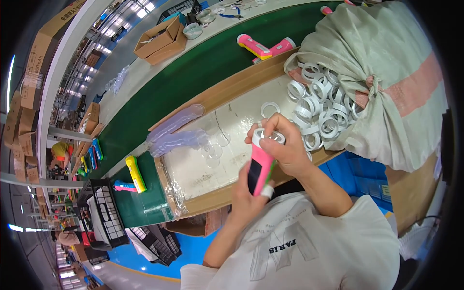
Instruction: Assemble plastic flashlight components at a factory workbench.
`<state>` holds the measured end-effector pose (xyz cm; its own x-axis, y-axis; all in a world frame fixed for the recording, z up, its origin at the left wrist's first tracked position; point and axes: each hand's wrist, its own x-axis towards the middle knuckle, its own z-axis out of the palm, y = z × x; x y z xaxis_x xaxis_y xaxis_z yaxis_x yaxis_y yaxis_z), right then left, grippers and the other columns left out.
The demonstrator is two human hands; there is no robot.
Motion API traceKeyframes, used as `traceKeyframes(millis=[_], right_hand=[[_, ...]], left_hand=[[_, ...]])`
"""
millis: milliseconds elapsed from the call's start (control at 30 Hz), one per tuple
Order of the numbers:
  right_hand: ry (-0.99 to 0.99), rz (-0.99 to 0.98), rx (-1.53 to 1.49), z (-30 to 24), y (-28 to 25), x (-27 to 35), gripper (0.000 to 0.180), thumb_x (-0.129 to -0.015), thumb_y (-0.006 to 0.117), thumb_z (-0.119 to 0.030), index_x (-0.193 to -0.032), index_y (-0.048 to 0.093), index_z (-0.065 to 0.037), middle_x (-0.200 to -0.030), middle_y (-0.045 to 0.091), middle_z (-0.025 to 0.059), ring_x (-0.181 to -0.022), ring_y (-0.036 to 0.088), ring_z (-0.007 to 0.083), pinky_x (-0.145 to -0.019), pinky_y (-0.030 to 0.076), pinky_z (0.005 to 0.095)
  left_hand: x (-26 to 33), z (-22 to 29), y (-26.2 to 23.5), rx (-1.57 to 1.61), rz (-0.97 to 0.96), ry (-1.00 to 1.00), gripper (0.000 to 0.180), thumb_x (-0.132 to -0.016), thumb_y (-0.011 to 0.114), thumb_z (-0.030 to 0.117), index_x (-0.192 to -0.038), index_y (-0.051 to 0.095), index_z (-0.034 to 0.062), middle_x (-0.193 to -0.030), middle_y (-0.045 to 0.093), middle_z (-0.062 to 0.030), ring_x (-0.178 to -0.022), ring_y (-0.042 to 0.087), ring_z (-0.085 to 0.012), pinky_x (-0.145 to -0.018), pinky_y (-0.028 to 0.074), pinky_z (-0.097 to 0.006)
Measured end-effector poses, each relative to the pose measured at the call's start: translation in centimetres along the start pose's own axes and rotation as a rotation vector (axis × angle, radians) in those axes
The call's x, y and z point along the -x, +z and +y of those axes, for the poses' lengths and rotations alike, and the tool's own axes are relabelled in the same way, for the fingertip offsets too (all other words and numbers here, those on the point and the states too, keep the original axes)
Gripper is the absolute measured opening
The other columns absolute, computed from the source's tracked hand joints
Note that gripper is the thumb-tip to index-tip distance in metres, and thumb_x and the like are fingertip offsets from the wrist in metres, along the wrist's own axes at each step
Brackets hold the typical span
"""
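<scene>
A pink flashlight [261, 161] with a dark panel on its side is held tilted over the near edge of a shallow cardboard tray [217, 205]. My left hand [245, 197] wraps round its lower end. At the upper end, the fingers of my right hand [289, 143] are closed on the white ring [259, 135] around its head. Just beyond that hand, one loose white ring [270, 109] lies in the tray. A heap of similar white rings [321, 104] spills from a tied woven sack [372, 72] on the right. Several clear discs [213, 151] lie left of the flashlight.
Clear plastic sleeves [176, 125] lie at the tray's left. Two pink flashlights [253, 47] rest on the green belt [203, 63] behind; a yellow one [136, 174] sits left. A small open carton [162, 41] stands on the far ledge. Black crates [108, 212] are at lower left.
</scene>
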<state>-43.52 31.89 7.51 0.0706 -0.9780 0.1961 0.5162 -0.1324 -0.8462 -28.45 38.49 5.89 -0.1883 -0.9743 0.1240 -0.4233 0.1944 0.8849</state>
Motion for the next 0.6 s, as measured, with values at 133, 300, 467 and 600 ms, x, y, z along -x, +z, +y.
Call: traceKeyframes(millis=[133,300,467,600], right_hand=[[0.055,0.207,0.041,2.2,0.2,0.2,0.016,-0.087,0.063,-0.010,-0.092,0.049,-0.004,-0.097,0.057,0.0113,-0.096,0.060,0.0179,-0.088,0.052,0.0349],[0.397,0.084,-0.383,2.2,-1.5,-1.0,0.038,-0.091,0.063,-0.033,-0.112,0.053,-0.003,-0.103,0.058,0.0110,-0.100,0.061,0.0228,-0.089,0.053,0.0395],[0.363,0.009,-0.329,1.7,-1.4,-1.6,0.037,-0.088,0.065,-0.026,-0.114,0.051,-0.004,-0.107,0.059,0.0122,-0.104,0.060,0.0247,-0.092,0.051,0.0411],[0.254,0.048,-0.289,1.2,-0.6,-1.9,0.031,-0.083,0.068,-0.016,-0.106,0.051,-0.006,-0.105,0.059,0.0140,-0.103,0.061,0.0252,-0.093,0.051,0.0414]], left_hand=[[-1.0,-1.8,0.0,-0.155,-0.018,0.115,0.062,-0.077,0.072,0.011,-0.129,0.040,0.0005,-0.097,0.063,-0.0186,-0.079,0.066,-0.0286,-0.071,0.052,-0.037],[-1.8,-1.0,-1.5,0.515,-0.271,-0.473,0.064,-0.079,0.070,0.006,-0.132,0.034,0.0075,-0.089,0.059,-0.0070,-0.069,0.057,-0.0130,-0.056,0.048,-0.027],[-2.4,-0.9,-1.2,0.622,-0.251,-0.509,0.065,-0.076,0.069,0.002,-0.132,0.036,0.0067,-0.089,0.058,-0.0068,-0.065,0.056,-0.0120,-0.053,0.048,-0.025],[-2.3,-0.9,-0.7,0.356,-0.190,-0.339,0.059,-0.073,0.077,0.006,-0.123,0.045,0.0048,-0.089,0.056,-0.0034,-0.077,0.054,-0.0111,-0.070,0.045,-0.025]])
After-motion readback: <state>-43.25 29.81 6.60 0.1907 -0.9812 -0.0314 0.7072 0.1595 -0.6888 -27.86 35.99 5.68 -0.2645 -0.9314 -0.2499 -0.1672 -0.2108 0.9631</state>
